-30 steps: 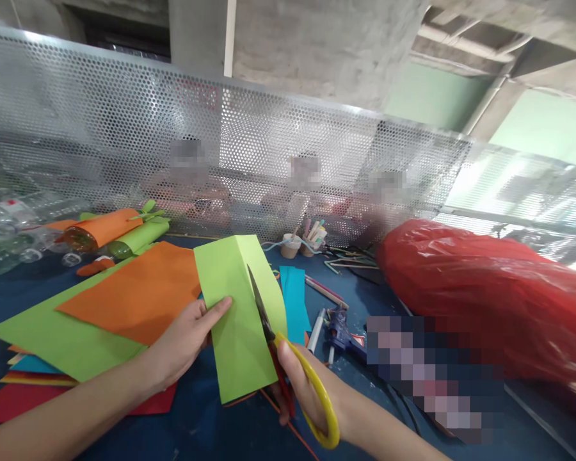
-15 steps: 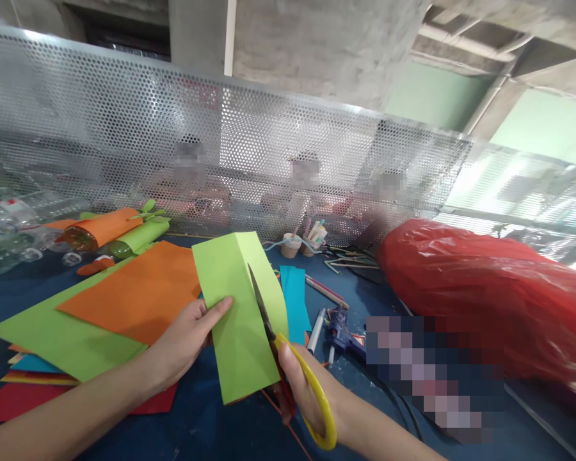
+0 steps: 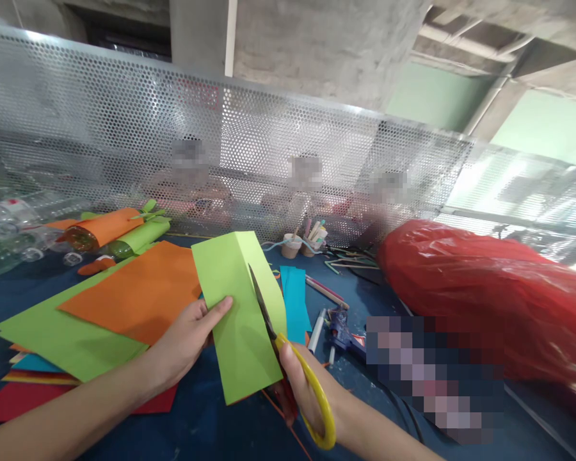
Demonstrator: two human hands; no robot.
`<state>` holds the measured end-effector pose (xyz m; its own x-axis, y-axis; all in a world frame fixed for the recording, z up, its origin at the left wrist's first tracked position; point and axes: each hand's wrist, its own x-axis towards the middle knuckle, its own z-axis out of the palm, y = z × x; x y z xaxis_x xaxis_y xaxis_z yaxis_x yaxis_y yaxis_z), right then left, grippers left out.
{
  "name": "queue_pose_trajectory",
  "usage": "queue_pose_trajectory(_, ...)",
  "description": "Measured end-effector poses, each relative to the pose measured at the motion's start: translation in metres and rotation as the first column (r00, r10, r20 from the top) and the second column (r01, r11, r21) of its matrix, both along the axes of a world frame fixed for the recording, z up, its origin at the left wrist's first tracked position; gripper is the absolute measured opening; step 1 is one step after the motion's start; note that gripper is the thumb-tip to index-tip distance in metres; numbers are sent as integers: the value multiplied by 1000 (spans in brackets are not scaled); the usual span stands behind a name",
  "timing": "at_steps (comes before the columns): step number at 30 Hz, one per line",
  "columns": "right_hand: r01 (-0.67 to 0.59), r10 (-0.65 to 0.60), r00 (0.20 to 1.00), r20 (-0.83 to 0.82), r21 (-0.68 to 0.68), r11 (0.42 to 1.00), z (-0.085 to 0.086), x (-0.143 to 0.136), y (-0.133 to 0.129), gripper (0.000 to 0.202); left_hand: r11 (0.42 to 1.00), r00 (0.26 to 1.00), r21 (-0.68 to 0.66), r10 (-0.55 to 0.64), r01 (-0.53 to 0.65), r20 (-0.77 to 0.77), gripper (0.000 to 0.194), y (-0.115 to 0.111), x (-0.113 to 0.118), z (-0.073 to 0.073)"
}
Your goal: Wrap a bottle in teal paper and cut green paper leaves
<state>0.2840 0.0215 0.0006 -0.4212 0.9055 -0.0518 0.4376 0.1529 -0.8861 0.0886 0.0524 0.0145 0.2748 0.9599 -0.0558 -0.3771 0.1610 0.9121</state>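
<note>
Lime-green rectangular paper sheet (image 3: 235, 326): cut judged partway.
Left hand (image 3: 189, 336) pinches its left edge above the dark-blue bench (image 3: 201, 416); right hand (image 3: 312, 384) grips yellow-and-red-handled metal scissors (image 3: 282, 340), blade across it; paper beyond the tip appears uncut.
</note>
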Motion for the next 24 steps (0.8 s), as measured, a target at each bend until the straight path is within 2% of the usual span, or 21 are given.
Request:
queue_pose_trajectory(5,-10,10,1000,1,11,1000,-6,2,3,75,1000,1000,-1,-8,8,19,33,0,0,0)
queue_pose_trajectory(24,30,-29,1000,3,-46,998,-8,0,3,74,1000,1000,-21,14,-13,14,33,-1,2,2)
